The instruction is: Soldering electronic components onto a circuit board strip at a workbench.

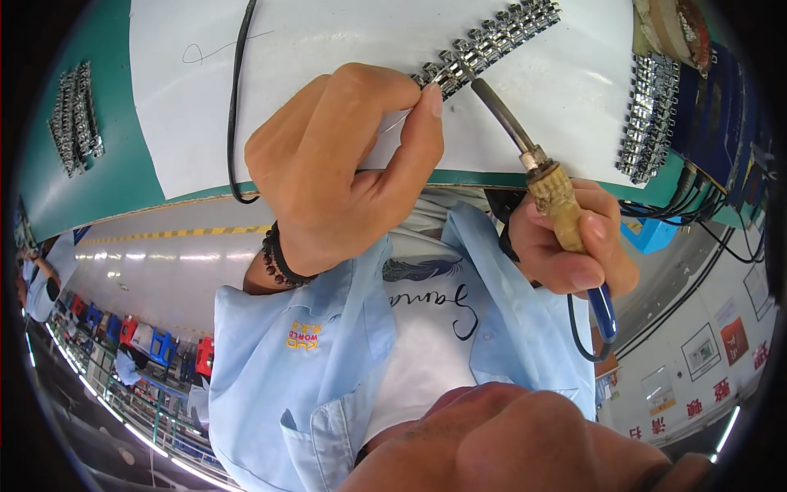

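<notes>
Left hand [336, 164] pinches thin wire [395, 124] by metal connector row [502, 37]; right hand [584, 238] grips soldering iron [555, 197], tip at row.

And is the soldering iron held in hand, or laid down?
Held: the right hand is closed around the soldering iron.

One shirt [254, 373], light blue, collared, worn open, with a chest pocket [310, 451] and small yellow and pink lettering [303, 334]. One white T-shirt [414, 353], worn beneath, printed across the front with looping black script [465, 310] and a dark feather motif [422, 269] in blue and purple. Left-wrist bracelet [272, 256], dark and beaded; right-wrist band [507, 242], black
</notes>
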### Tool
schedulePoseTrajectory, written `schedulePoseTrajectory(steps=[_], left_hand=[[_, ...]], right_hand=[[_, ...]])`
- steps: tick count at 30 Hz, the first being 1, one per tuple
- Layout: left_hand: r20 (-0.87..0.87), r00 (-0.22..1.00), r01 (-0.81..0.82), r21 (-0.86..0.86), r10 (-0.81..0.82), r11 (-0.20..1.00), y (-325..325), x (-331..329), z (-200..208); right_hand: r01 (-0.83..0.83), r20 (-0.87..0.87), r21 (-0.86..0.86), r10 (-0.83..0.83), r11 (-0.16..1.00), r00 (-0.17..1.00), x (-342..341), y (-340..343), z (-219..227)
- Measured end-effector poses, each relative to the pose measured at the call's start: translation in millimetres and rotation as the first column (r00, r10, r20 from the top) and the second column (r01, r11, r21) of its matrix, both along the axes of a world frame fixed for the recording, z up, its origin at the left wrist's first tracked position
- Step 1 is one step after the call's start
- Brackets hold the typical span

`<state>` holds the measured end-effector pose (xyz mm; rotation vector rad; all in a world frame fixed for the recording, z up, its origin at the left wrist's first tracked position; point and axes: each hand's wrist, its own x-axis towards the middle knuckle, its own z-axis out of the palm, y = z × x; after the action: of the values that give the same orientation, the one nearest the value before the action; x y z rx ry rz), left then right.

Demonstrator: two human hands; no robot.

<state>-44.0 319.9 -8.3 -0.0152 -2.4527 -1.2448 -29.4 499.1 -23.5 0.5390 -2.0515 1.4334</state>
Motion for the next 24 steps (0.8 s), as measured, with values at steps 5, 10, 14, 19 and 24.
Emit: schedulePoseTrajectory(steps=[5,10,14,19,24], left_hand=[[-0.011,1.0,-0.006,-0.002,0.006,1.0,0.7,-0.9,-1.9],[-0.012,1.0,-0.003,-0.004,0.003,1.0,1.7,-1.7,-1.6],[0.01,1.0,-0.007,-0.011,0.007,1.0,1.9,-1.9,0.0],[-0.002,1.0,0.001,-0.007,-0.001,1.0,1.6,-3.6,-3.9],[0.013,1.0,0.003,-0.021,-0.003,1.0,1.5,-3.3,-0.9]], right_hand=[[-0.2,-0.047,0.115,0.206,0.973,0.977,-5.1,14.5,-1.7],[-0.191,-0.029,0.158,0.198,0.969,0.98,-3.8,15.0,4.2],[-0.21,0.067,0.182,0.201,0.961,0.977,-3.4,16.9,8.1],[-0.253,0.144,0.219,0.225,0.942,0.964,-3.0,17.1,20.6],[-0.248,0.193,0.218,0.207,0.944,0.959,-1.5,18.8,20.7]])
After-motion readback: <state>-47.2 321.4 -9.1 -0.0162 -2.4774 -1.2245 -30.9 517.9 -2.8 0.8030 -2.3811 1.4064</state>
